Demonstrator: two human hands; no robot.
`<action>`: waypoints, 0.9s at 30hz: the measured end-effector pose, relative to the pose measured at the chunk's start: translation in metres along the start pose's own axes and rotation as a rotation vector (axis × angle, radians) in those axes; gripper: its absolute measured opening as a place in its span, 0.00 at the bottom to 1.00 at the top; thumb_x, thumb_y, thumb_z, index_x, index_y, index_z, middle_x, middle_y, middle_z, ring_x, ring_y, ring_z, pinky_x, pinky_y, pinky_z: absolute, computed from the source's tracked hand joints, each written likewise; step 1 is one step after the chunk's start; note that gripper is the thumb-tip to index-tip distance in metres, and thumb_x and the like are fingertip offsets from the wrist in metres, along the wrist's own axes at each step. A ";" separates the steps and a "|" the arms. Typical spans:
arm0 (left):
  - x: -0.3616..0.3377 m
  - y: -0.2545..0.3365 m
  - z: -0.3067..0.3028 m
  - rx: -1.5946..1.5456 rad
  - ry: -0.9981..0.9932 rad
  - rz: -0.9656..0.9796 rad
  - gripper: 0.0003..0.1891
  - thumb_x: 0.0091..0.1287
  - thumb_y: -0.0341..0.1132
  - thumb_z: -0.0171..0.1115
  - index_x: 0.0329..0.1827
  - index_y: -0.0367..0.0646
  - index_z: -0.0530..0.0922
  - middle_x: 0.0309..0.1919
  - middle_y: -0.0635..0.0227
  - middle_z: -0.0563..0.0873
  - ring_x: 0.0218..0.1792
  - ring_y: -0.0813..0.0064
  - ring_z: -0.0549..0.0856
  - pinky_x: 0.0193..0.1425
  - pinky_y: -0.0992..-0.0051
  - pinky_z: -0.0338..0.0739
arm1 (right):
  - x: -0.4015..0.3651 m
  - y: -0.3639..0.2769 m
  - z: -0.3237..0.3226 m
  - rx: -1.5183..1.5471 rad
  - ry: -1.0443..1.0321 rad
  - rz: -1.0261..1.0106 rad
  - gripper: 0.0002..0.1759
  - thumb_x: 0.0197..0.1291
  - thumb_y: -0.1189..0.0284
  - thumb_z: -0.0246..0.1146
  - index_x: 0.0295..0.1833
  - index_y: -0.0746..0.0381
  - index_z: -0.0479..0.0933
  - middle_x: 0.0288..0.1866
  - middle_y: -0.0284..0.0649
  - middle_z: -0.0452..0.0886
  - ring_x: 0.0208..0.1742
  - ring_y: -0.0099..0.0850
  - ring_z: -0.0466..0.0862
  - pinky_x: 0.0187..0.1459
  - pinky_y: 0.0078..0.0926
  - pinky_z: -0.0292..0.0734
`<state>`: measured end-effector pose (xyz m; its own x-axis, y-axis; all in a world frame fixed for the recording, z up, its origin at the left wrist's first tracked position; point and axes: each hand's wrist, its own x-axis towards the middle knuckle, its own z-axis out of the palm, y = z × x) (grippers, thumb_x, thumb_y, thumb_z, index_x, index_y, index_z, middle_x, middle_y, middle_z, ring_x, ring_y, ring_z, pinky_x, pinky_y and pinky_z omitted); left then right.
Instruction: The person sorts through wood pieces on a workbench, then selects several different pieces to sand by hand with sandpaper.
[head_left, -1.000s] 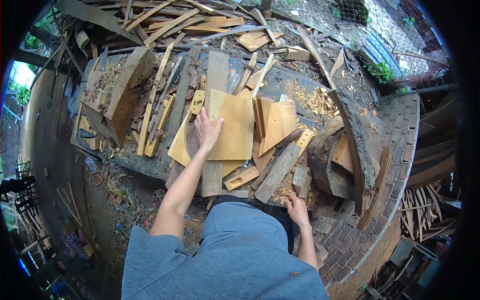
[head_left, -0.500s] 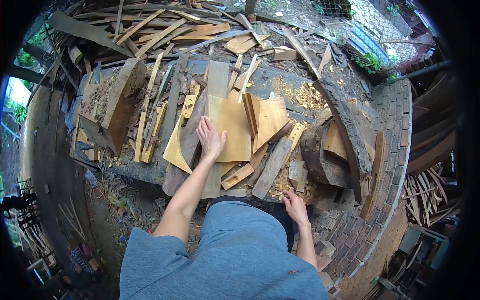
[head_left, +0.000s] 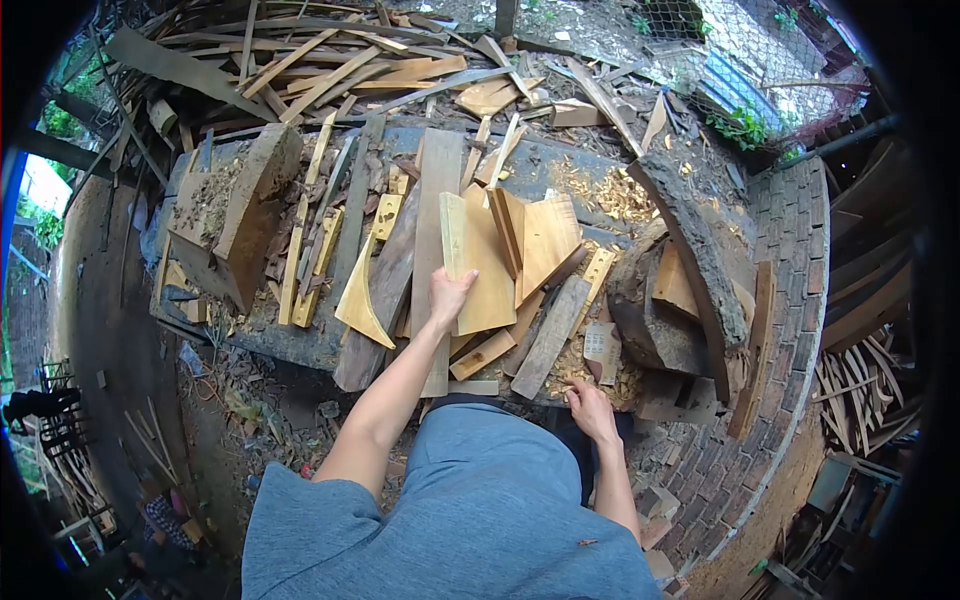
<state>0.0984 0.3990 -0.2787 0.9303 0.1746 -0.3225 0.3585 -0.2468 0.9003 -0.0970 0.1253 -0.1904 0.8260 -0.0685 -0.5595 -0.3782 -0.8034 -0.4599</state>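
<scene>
My left hand (head_left: 452,298) is closed around the near left edge of a light wooden board (head_left: 484,262), which is tipped so that its left side edge shows. Just right of that board, a brown wood block (head_left: 507,232) stands up beside another pale wooden piece (head_left: 547,245). A curved offcut (head_left: 366,300) lies to the left of my hand, over dark planks. Near the front edge of the bench, my right hand (head_left: 592,410) has its fingers curled together; anything in them is too small to make out. Ahead of it lies a sheet with rows of marks (head_left: 602,343).
Large rough wood blocks stand at the left (head_left: 245,225) and right (head_left: 655,320) of the dark bench (head_left: 300,345), with a bark-edged slab (head_left: 700,265) leaning on the right one. Wood chips (head_left: 618,190) litter the bench. Behind it is a scrap wood pile (head_left: 360,75).
My left hand has gone from lying flat on the light board to gripping its near edge, and the board's left side has lifted. My right hand stays nearly where it was.
</scene>
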 end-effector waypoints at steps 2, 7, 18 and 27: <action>0.001 -0.001 0.006 -0.223 -0.026 -0.131 0.17 0.59 0.32 0.75 0.47 0.33 0.82 0.35 0.62 0.90 0.36 0.65 0.89 0.44 0.67 0.84 | -0.002 0.001 -0.001 0.007 0.023 -0.006 0.17 0.69 0.67 0.57 0.59 0.59 0.78 0.48 0.52 0.85 0.53 0.52 0.84 0.54 0.45 0.77; 0.003 -0.004 -0.036 -0.409 -0.168 -0.231 0.17 0.61 0.34 0.75 0.48 0.33 0.83 0.39 0.60 0.90 0.37 0.72 0.89 0.44 0.71 0.86 | -0.011 0.014 -0.002 -0.002 0.052 0.035 0.17 0.68 0.67 0.57 0.59 0.58 0.78 0.48 0.52 0.85 0.52 0.51 0.84 0.54 0.46 0.77; 0.072 -0.019 -0.134 -1.162 0.109 -0.307 0.31 0.69 0.44 0.68 0.70 0.39 0.69 0.65 0.57 0.79 0.61 0.57 0.81 0.65 0.57 0.79 | -0.012 0.028 -0.004 -0.054 0.037 0.039 0.15 0.67 0.68 0.58 0.57 0.57 0.78 0.50 0.52 0.84 0.51 0.53 0.83 0.53 0.49 0.79; 0.159 -0.047 -0.133 -1.527 0.532 -0.360 0.20 0.76 0.43 0.58 0.60 0.35 0.75 0.56 0.56 0.85 0.57 0.59 0.85 0.63 0.57 0.83 | -0.009 0.019 -0.012 -0.053 0.066 0.050 0.16 0.68 0.67 0.57 0.59 0.57 0.77 0.50 0.52 0.84 0.52 0.53 0.83 0.53 0.50 0.78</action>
<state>0.2191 0.5648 -0.3330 0.5775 0.3765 -0.7244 -0.1654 0.9229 0.3478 -0.1069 0.1038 -0.1859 0.8330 -0.1464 -0.5336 -0.3985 -0.8278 -0.3949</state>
